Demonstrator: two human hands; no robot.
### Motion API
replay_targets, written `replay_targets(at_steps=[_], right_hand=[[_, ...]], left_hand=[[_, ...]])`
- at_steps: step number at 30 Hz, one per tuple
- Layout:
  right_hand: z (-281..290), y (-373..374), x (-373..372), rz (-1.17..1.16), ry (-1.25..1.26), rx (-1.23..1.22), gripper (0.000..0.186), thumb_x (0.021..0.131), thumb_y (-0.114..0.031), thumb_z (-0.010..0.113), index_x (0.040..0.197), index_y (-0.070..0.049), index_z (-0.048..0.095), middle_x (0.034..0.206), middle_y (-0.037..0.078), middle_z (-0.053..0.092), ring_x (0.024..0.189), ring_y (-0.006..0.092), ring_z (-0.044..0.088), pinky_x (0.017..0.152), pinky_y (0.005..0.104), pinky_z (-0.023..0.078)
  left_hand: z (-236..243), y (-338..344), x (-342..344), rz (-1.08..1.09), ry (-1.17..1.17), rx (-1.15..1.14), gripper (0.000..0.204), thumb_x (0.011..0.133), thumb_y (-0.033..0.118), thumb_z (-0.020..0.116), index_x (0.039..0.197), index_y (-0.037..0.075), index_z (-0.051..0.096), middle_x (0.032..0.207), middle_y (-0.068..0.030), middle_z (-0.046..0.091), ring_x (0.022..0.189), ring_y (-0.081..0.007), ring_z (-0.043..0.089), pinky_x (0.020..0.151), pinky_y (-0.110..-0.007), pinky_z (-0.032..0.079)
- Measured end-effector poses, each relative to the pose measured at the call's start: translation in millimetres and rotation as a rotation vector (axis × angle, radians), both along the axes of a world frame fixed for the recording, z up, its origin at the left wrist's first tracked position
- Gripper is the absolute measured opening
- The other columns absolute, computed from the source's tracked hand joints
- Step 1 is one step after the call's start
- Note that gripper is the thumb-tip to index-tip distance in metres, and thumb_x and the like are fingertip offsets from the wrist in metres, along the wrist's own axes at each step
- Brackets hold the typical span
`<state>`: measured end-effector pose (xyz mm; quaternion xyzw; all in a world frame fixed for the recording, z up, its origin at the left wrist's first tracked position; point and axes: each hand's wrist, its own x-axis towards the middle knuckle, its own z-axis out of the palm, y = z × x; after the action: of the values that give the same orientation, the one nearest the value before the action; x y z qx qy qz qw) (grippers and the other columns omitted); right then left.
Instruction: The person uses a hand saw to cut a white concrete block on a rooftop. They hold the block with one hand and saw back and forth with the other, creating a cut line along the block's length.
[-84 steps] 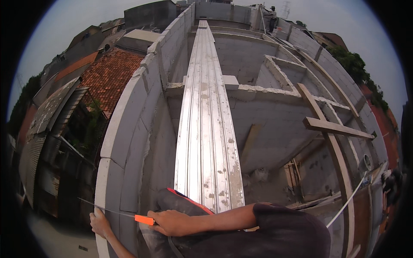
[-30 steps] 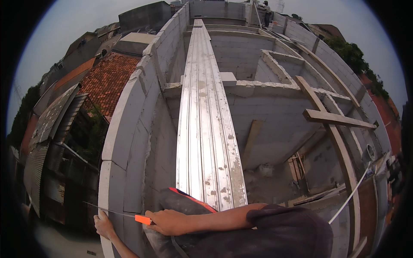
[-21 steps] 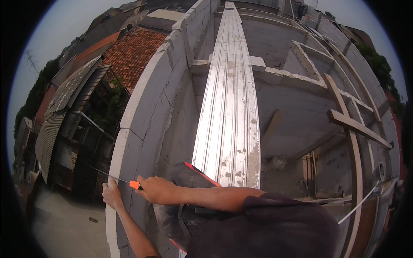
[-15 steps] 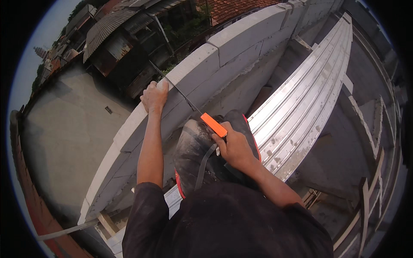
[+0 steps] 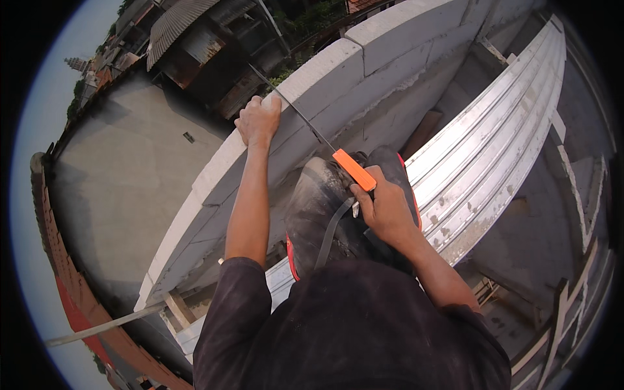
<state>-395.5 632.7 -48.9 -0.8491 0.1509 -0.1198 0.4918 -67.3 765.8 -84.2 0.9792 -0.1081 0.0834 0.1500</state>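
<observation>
The right hand (image 5: 388,205), fingers clamped on the orange-handled saw (image 5: 354,170), could nick the left hand (image 5: 259,121), fingers curled on the block wall's (image 5: 318,68) top edge, should the blade skip.

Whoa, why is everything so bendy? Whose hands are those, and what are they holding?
There's no robot, just a person working bare-handed. The camera is worn on the person's head and looks down; its very wide lens makes straight edges curve. The right hand grips an orange-handled tool with a long, thin blade. The left hand rests on top of a pale block wall, close to the blade. A shiny, ribbed metal sheet shows on both sides of the legs.
</observation>
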Motion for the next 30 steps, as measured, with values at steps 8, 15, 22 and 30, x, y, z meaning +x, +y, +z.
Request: replay_targets(at_steps=[8,15,22,30], right_hand=[[-12,5,19,-0.015,-0.013,-0.051,0.028,0.107,-0.027,0.066,0.114,-0.002,0.054,0.083,0.024,0.070,0.083,0.0513,0.069,0.074,0.0565,0.055],[-28,2,-4,-0.028,-0.104,0.046,0.027,0.105,-0.024,0.069,0.117,-0.002,0.058,0.084,0.024,0.071,0.083,0.0511,0.069,0.072,0.0552,0.055],[-40,10,-23,-0.055,-0.114,-0.003,0.024,0.105,-0.022,0.069,0.115,-0.003,0.058,0.082,0.023,0.070,0.080,0.0489,0.070,0.069,0.0535,0.054],[-16,5,-11,-0.011,-0.052,0.031,0.022,0.106,-0.021,0.066,0.115,-0.003,0.057,0.079,0.020,0.069,0.082,0.0468,0.072,0.073,0.0521,0.054]], left_hand=[[-4,-5,1,0.006,-0.042,0.010,0.065,0.096,0.060,0.054,0.119,0.004,0.076,0.123,-0.0235,0.077,0.119,-0.0422,0.069,0.106,-0.053,0.048],[1,-1,4,0.005,0.015,-0.005,0.065,0.096,0.060,0.053,0.119,0.004,0.076,0.121,-0.0228,0.077,0.118,-0.0421,0.069,0.106,-0.054,0.047],[-1,-6,0,0.001,-0.028,0.012,0.066,0.096,0.062,0.053,0.121,0.005,0.076,0.123,-0.0252,0.076,0.119,-0.0445,0.070,0.107,-0.055,0.048],[-4,5,4,-0.002,-0.013,-0.011,0.065,0.096,0.060,0.054,0.121,0.004,0.076,0.123,-0.0245,0.076,0.118,-0.0428,0.068,0.105,-0.053,0.047]])
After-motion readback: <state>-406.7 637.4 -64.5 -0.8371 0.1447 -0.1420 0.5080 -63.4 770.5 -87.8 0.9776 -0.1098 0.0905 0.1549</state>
